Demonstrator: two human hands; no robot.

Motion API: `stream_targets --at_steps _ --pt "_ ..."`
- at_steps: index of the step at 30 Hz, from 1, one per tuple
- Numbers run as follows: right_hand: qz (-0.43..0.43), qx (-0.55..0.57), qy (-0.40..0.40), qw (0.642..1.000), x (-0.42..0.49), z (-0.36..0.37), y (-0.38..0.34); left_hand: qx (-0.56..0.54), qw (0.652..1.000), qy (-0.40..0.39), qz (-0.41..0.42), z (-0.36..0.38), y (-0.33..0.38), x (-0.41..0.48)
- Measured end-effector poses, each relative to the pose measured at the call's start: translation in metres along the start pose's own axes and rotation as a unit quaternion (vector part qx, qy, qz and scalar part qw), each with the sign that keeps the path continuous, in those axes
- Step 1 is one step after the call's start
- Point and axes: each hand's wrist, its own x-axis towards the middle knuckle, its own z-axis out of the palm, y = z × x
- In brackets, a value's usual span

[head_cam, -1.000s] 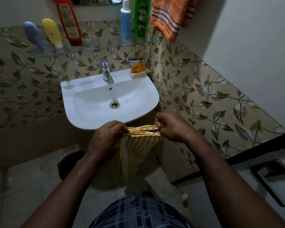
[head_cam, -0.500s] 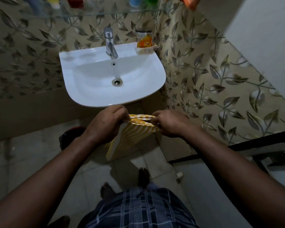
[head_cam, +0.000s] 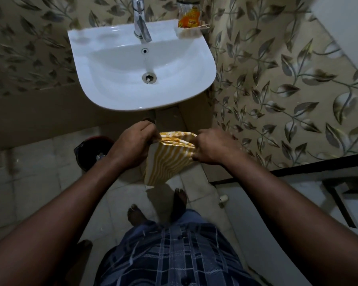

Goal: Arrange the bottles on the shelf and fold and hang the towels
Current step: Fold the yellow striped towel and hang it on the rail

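Note:
A yellow-and-white striped towel (head_cam: 170, 157) hangs folded in layers between my two hands, just below the front of the sink. My left hand (head_cam: 132, 145) pinches its left top corner and my right hand (head_cam: 213, 147) pinches the right top corner. The folded edges sit stacked along the top, and the loose end drops toward the floor. The glass shelf, the bottles and the orange towel are out of view.
A white sink (head_cam: 95, 83) with a chrome tap (head_cam: 141, 27) is on the leaf-patterned wall ahead; an orange sachet (head_cam: 189, 18) stands on its right rim. A dark bucket (head_cam: 91, 151) sits on the tiled floor at left. My bare feet (head_cam: 136, 215) stand below.
The view has tilted down, so the shelf, bottles and orange towel have left the frame. The striped towel now hangs shorter and more folded, with both hands still holding its top.

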Motion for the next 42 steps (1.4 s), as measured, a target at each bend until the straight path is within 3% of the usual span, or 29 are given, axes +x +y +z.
stream_targets --at_steps 3,6,11,16,19,23,30,38,42 --pt "-0.061 -0.030 -0.032 0.997 0.000 0.006 -0.016 -0.009 1.000 0.010 0.017 0.002 0.005 0.004" --pt "-0.022 -0.050 -0.054 0.997 0.002 0.010 -0.012 0.019 1.000 0.012 0.018 -0.002 0.002 0.005" --pt "0.032 -0.006 -0.028 0.999 0.005 -0.008 -0.002 0.077 0.995 -0.065 -0.008 0.002 -0.012 -0.012" --pt "0.058 -0.050 -0.035 0.996 0.008 -0.017 -0.006 -0.010 1.000 0.003 -0.023 0.002 -0.004 -0.013" --pt "0.006 -0.088 0.021 0.996 0.006 -0.021 -0.012 -0.030 0.999 0.027 0.020 -0.001 0.015 -0.003" --pt "-0.130 -0.020 0.052 0.990 0.003 -0.029 -0.012 -0.064 0.995 0.072 0.025 -0.022 0.022 0.010" --pt "-0.079 -0.056 0.062 0.993 -0.003 -0.053 0.017 0.010 0.998 0.066 0.019 -0.053 0.001 0.009" --pt "-0.045 -0.013 0.123 0.991 0.002 -0.057 0.008 -0.002 0.996 0.089 -0.032 -0.052 -0.006 0.011" --pt "-0.011 -0.010 0.106 0.994 -0.003 -0.066 0.013 -0.026 0.995 0.090 -0.036 -0.056 -0.005 0.013"
